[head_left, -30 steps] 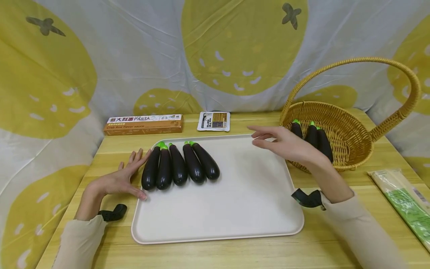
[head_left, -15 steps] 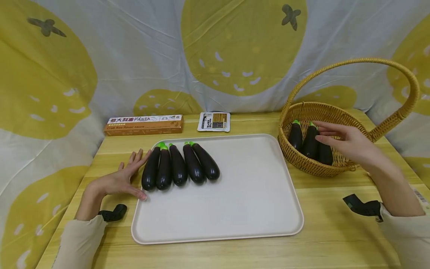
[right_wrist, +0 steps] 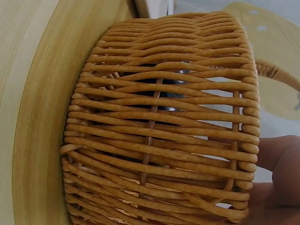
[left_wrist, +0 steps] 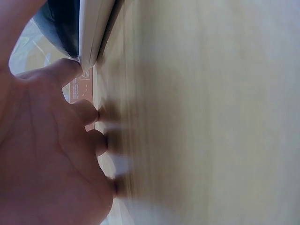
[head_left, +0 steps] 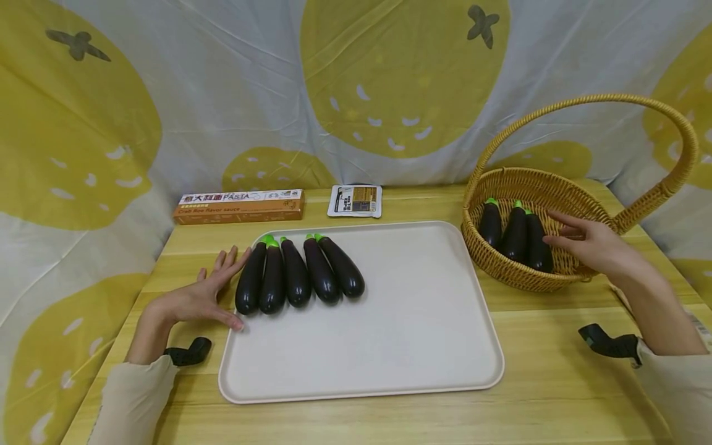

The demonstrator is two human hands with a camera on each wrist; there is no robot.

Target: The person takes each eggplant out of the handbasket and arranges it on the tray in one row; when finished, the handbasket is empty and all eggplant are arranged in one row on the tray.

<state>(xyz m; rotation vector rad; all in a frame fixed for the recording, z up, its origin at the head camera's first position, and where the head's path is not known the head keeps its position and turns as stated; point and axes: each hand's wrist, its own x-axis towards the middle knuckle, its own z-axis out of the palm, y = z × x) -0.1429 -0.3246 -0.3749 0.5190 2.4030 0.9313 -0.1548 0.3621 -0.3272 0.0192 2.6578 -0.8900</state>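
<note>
Several dark eggplants (head_left: 297, 272) with bright green stems lie side by side at the upper left of the white tray (head_left: 361, 358). My left hand (head_left: 203, 298) rests with spread fingers at the tray's left edge; in the left wrist view, its fingertips touch the table and one reaches the tray rim. Three more eggplants (head_left: 514, 235) lie in the wicker basket (head_left: 578, 222). Over that basket's right side is my right hand (head_left: 597, 247), fingers extended, thumb tip right at the rightmost eggplant (head_left: 537, 244). In the right wrist view, the woven wall (right_wrist: 159, 126) hides most of the hand.
A pasta box (head_left: 239, 207) and a small flat packet (head_left: 354, 201) lie behind the tray. The basket's tall handle (head_left: 589, 99) arches above its opening. A partly covered package (head_left: 698, 327) lies at the right edge, beneath the right forearm. A patterned cloth (head_left: 233, 93) hangs behind the table.
My right hand has moved right from above the tray to the basket, then slightly further right past the eggplants. The left hand and the eggplants on the tray have stayed put.
</note>
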